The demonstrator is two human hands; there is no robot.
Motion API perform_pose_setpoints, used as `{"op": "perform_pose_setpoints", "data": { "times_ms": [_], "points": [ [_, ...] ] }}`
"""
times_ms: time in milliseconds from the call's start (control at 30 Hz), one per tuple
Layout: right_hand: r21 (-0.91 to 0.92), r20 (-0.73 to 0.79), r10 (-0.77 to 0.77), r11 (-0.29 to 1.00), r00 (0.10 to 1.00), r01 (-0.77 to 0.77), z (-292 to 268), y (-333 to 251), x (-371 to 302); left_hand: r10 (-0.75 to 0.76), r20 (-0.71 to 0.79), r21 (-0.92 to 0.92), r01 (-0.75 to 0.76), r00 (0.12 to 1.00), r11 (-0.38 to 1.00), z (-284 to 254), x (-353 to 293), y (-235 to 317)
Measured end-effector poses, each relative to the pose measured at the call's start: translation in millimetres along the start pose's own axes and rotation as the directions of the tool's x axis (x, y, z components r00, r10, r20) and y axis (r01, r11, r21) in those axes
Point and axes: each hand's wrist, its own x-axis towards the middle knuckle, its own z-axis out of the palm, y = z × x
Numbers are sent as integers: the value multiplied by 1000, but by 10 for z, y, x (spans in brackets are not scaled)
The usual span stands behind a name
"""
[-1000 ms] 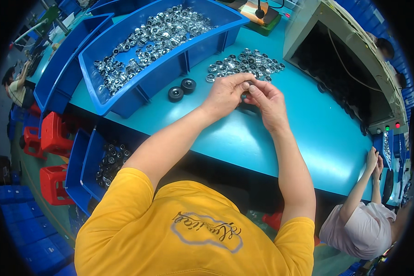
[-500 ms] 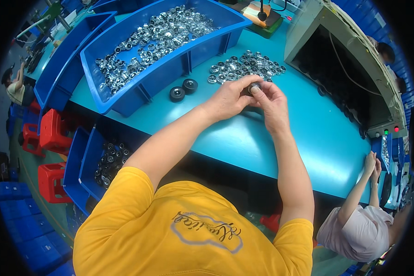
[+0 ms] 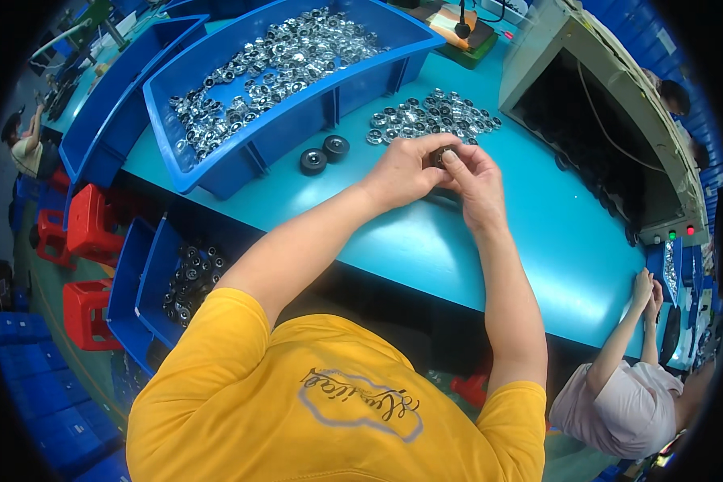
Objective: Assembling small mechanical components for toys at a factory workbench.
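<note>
Above the turquoise table (image 3: pixel 414 249), my two hands meet around a small dark wheel (image 3: pixel 439 156). My left hand (image 3: pixel 406 170) grips it from the left, fingers bent around it. My right hand (image 3: pixel 478 183) closes on it from the other side, thumb pressed against its top. Much of the wheel is hidden by fingers. Just beyond my hands lies a loose pile of shiny silver wheel hubs (image 3: pixel 435 114). Two black wheels (image 3: pixel 313 161) with metal centres lie side by side left of my hands.
A large blue bin (image 3: pixel 297 114) of silver hubs stands at the back left. A metal machine (image 3: pixel 530 60) with a dark opening and black wheels along it stands right. Below the table's left edge, a blue crate (image 3: pixel 151 277) holds black wheels. A co-worker (image 3: pixel 618 406) sits at lower right.
My hands stay in nearly the same place around the wheel, with a slight shift of the fingers. The whole view has moved slightly.
</note>
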Motion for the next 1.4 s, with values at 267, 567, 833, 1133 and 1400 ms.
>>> {"op": "perform_pose_setpoints", "data": {
  "times_ms": [267, 567, 833, 1133, 1400],
  "points": [
    [-87, -65, 5, 996, 998, -10, -58, 98, 37, 236, -9, 523, -197, 972, 829, 116, -88, -33],
    [86, 15, 70, 994, 997, -71, -46, -21, 44, -84, 30, -227, 88, 996, 970, -25, 37, 41],
    [41, -15, 57, 998, 998, -56, -95, 41, 39, 108, -22, 248, -99, 994, 964, 9, -43, 26],
    [67, 20, 111, 991, 994, -112, -119, -3, 29, 191, 19, 265, -189, 981, 945, -42, -22, -2],
    [192, 113, 105, 973, 988, -125, -206, -28, 92, -78, 122, -351, 117, 989, 929, -101, 47, 25]
  ]
}}
